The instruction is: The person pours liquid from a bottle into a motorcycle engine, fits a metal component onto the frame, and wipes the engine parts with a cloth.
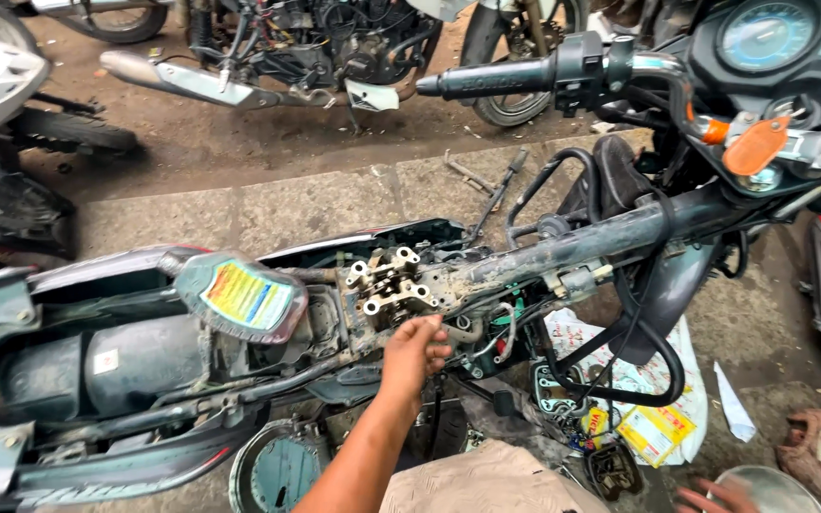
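A stripped motorcycle frame (610, 233) lies across the view, and its bare cylinder head (391, 283) with muddy studs faces up. My left hand (415, 351) reaches up from the bottom centre. Its fingers are curled on a small part at the lower edge of the cylinder head, beside the wires (501, 328). Only the fingers of my right hand (710, 496) show at the bottom right edge. They are spread and lie next to the rim of a metal bowl (772, 486). A grey oil bottle (239, 296) with a yellow label rests on the frame left of the cylinder head.
The handlebar grip (486, 78) and the instrument cluster (767, 33) stand at the upper right. Loose tools (491, 185) lie on the concrete slab behind. Papers and a yellow packet (656, 432) lie on the ground, with a round engine cover (277, 470) nearby. Other motorcycles (315, 47) stand behind and at the left.
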